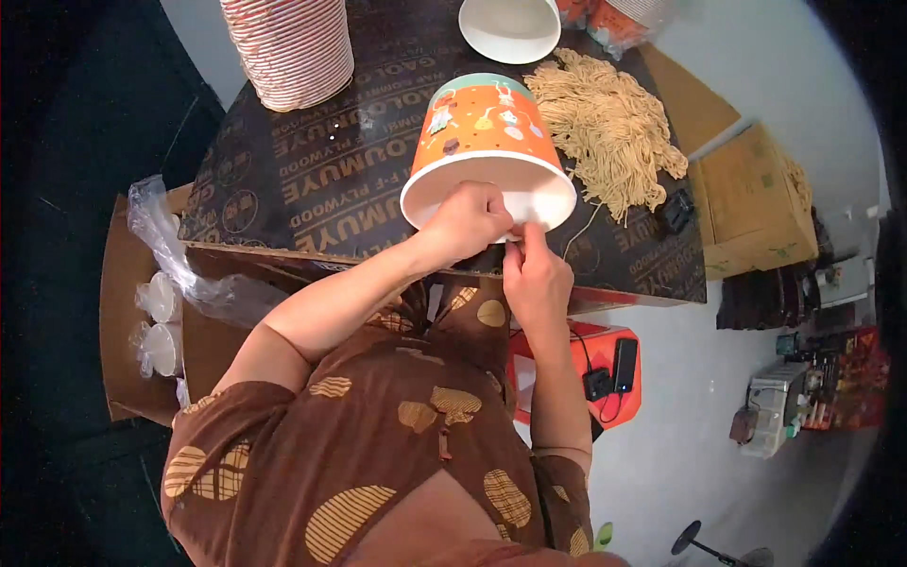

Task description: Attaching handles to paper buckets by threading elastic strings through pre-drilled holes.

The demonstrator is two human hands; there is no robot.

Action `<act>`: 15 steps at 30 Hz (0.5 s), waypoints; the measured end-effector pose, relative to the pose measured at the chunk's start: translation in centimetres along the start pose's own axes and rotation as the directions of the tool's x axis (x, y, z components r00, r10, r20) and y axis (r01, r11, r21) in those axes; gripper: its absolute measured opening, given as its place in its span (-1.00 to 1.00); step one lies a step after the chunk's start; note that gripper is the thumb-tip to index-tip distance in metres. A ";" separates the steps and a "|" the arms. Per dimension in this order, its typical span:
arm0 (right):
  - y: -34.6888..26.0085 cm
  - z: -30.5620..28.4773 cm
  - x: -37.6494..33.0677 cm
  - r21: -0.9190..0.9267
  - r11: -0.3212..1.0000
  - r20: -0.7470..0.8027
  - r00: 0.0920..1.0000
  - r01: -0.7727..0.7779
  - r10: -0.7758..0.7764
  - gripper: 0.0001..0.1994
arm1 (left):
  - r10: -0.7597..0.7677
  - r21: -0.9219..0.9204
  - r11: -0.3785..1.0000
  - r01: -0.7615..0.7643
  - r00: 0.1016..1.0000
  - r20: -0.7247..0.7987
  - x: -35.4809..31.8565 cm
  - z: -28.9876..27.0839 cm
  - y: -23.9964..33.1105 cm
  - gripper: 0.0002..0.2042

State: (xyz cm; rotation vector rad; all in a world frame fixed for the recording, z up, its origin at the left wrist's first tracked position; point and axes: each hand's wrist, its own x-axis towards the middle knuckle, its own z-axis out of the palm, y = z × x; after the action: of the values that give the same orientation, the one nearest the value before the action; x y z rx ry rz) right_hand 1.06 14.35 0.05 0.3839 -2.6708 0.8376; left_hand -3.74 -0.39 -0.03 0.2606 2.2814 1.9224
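Dark-topped, the table point(236, 170) bears an orange paper bucket point(484, 121) near its front edge, tipped with its mouth toward the person, beside a heap of cream string point(609, 132). Close work at the white rim point(487, 154), I'd say, wants a steady bucket and light, even pressure, so the paper doesn't buckle. Fingers of the left hand point(468, 219) and right hand point(539, 274) are closed in pinches, tips almost meeting by the near rim; what lies between them I cannot tell

Fingertips overlap, hiding whether the left hand point(468, 222) or right hand point(537, 274) pinches anything; the top edge crops the tall stack of white-and-red paper tubs point(293, 52) and round white tub point(510, 36).
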 end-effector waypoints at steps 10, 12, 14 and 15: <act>0.5 0.4 0.6 -0.079 0.997 0.058 0.998 -0.021 0.026 -0.75 | -0.003 -0.251 0.968 0.012 0.999 0.033 0.2 0.2 -0.1 -0.77; 0.7 0.5 0.7 -0.074 0.997 0.059 0.998 -0.012 0.017 -0.75 | -0.035 -0.123 0.992 0.041 0.998 0.050 0.5 -0.1 0.1 -0.79; 0.7 0.4 0.8 -0.070 0.997 0.063 0.998 -0.013 0.017 -0.75 | -0.046 -0.073 0.996 0.047 0.999 0.020 0.6 -0.2 0.6 -0.79; 0.6 0.3 0.9 -0.053 0.999 0.052 0.999 -0.007 0.010 -0.76 | -0.047 -0.018 0.999 0.047 0.999 -0.011 0.6 -0.2 0.9 -0.79</act>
State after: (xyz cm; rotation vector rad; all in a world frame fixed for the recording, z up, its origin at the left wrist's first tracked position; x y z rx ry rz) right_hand -0.08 14.53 -0.14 0.3875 -2.7386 0.7678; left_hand -4.34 -0.34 0.85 0.1922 2.2557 1.9248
